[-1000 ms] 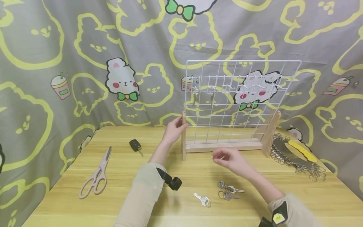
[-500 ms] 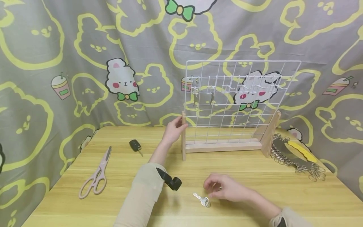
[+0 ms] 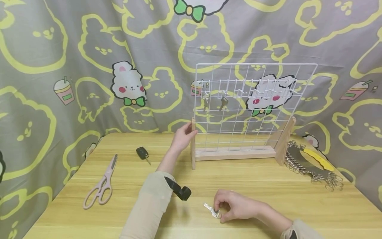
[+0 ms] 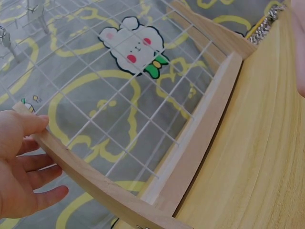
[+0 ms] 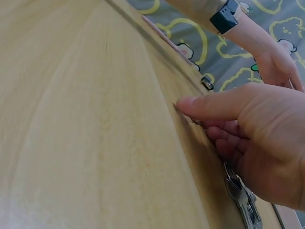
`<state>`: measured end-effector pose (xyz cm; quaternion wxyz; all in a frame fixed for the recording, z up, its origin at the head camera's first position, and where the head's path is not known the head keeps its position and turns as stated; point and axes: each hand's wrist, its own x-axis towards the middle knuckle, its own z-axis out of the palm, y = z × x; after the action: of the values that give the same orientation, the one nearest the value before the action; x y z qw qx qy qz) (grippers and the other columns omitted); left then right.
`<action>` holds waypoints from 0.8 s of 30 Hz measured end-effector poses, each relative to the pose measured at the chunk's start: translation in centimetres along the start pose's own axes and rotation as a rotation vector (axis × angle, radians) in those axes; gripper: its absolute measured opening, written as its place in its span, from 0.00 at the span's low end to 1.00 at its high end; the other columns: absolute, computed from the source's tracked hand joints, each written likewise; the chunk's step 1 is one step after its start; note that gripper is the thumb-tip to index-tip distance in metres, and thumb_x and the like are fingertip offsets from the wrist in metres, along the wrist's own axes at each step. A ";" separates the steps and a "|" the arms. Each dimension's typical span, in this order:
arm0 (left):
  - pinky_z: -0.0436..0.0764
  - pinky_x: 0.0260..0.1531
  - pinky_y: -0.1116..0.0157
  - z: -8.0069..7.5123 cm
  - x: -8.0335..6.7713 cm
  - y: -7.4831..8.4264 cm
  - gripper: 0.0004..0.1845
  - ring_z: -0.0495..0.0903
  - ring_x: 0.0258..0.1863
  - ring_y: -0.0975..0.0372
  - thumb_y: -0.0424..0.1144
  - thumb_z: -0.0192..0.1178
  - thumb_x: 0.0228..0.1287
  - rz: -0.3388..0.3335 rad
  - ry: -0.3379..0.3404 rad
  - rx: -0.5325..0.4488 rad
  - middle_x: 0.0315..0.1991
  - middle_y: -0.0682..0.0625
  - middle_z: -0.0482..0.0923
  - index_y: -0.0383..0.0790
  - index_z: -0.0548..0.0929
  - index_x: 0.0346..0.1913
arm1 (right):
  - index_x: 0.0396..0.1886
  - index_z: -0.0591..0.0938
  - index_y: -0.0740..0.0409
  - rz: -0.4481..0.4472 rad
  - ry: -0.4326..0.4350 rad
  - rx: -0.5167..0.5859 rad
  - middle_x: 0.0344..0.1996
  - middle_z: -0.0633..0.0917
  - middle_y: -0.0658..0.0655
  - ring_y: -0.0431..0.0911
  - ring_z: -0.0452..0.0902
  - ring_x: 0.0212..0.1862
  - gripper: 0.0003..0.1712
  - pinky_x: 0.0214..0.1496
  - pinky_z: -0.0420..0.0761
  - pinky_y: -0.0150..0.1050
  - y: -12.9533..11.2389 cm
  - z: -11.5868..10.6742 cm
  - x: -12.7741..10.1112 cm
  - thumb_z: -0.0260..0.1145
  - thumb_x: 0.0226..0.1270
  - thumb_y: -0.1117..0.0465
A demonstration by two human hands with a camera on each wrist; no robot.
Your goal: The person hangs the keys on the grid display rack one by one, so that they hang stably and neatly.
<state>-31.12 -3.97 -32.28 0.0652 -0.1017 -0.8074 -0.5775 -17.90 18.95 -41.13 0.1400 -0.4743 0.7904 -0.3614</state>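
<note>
Single silver key (image 3: 212, 210) lies flat on the worktop (image 3: 119, 212), near the front edge, at 6 o'clock from the rack. Right hand (image 3: 231, 205) sits on its ring end, fingers curled, thumb and fingertips pinching at the key ring; blade points out toward 10 o'clock. In the right wrist view more keys (image 5: 243, 200) show under the palm. Left hand (image 3: 182, 136) at 11 o'clock from the key, fingers relaxed and spread, thumb pressed against the wooden side post (image 4: 71, 162) of the white wire grid rack (image 3: 253, 99). Two keys (image 3: 214, 101) hang on the rack's upper left hooks. Car key fob (image 3: 142, 153) at 10 o'clock, pink scissors (image 3: 102, 186) at 9 o'clock, pile of key rings (image 3: 310, 166) at 2 o'clock.
</note>
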 end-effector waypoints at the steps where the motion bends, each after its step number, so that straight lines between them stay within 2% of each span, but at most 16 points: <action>1: 0.67 0.60 0.58 0.0 0.0 0.0 0.30 0.69 0.59 0.52 0.41 0.58 0.64 0.000 -0.002 -0.001 0.60 0.41 0.71 0.37 0.64 0.67 | 0.35 0.78 0.48 0.008 -0.008 0.009 0.35 0.74 0.44 0.35 0.66 0.37 0.10 0.38 0.74 0.28 0.0 0.0 0.0 0.70 0.54 0.56; 8: 0.67 0.60 0.59 0.0 0.1 -0.1 0.30 0.70 0.59 0.53 0.40 0.58 0.64 -0.002 0.000 -0.009 0.59 0.42 0.72 0.37 0.64 0.67 | 0.30 0.82 0.48 0.026 -0.002 0.038 0.35 0.71 0.42 0.33 0.65 0.36 0.05 0.37 0.73 0.27 0.1 0.3 0.0 0.68 0.56 0.54; 11: 0.68 0.60 0.59 0.0 0.2 -0.2 0.30 0.70 0.59 0.53 0.40 0.58 0.64 -0.003 0.003 -0.006 0.59 0.42 0.72 0.37 0.64 0.67 | 0.29 0.82 0.49 0.008 0.008 0.043 0.34 0.72 0.43 0.32 0.65 0.35 0.05 0.35 0.74 0.27 0.2 0.4 0.0 0.68 0.56 0.54; 16: 0.68 0.60 0.59 0.1 0.2 -0.2 0.30 0.70 0.59 0.53 0.40 0.58 0.64 -0.009 0.000 -0.003 0.59 0.42 0.72 0.38 0.64 0.67 | 0.29 0.81 0.49 -0.029 0.021 -0.008 0.34 0.72 0.42 0.31 0.66 0.35 0.05 0.34 0.74 0.26 0.3 0.5 0.1 0.68 0.56 0.55; 24: 0.67 0.60 0.58 -0.1 0.1 0.0 0.30 0.69 0.59 0.52 0.40 0.58 0.64 -0.008 -0.007 -0.006 0.59 0.42 0.72 0.37 0.63 0.67 | 0.27 0.82 0.56 -0.076 0.016 -0.004 0.33 0.73 0.46 0.31 0.68 0.37 0.04 0.37 0.79 0.28 0.3 0.3 0.3 0.68 0.57 0.60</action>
<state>-31.19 -4.03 -32.25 0.0598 -0.1005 -0.8064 -0.5797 -18.10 18.67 -41.55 0.1189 -0.5013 0.7736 -0.3689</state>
